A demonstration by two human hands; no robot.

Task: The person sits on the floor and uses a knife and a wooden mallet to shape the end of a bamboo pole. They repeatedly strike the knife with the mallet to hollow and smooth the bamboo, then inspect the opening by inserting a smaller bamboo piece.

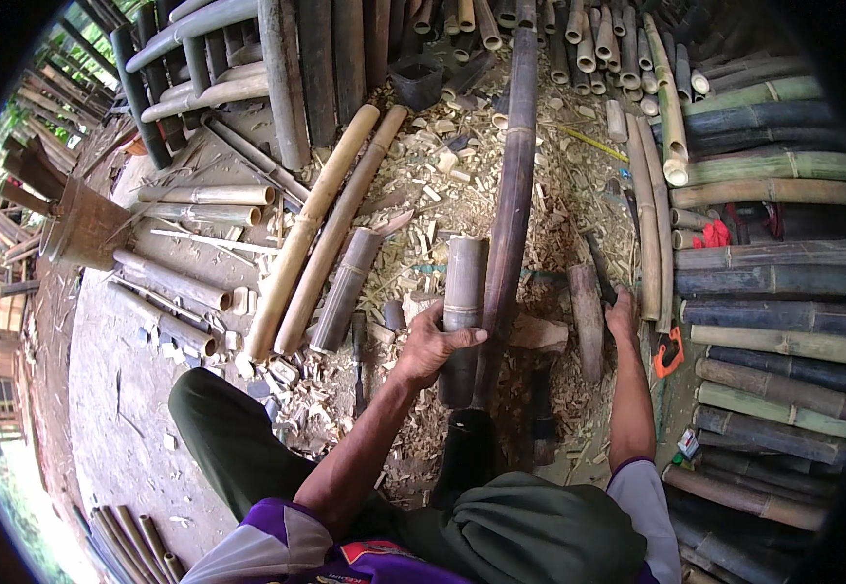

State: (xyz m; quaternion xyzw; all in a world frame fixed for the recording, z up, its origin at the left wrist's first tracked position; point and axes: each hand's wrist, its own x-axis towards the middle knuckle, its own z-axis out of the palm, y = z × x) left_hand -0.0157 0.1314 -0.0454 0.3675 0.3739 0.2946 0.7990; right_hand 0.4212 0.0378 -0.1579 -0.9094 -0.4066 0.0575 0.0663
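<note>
My left hand (433, 346) is wrapped round a short, dark bamboo section (464, 282) that stands nearly upright in front of me. Right beside that section runs a long dark bamboo pole (515, 165), reaching from near my legs to the far pile. My right hand (623, 316) is closed at the end of a dark, narrow blade (598, 263) that looks like a machete; its handle is hidden by the fingers. Between my hands, nearer the right one, lies a tapered wooden billet (586, 326). Chisel-like tools (359, 360) rest among the chips.
Wood chips (442, 185) cover the ground ahead. Two pale bamboo poles (321, 224) and a cut dark length (347, 292) lie left. An orange-handled saw (669, 352) sits right, beside stacked bamboo (773, 282). A dark bucket (416, 83) and bamboo frame (199, 58) stand farther off.
</note>
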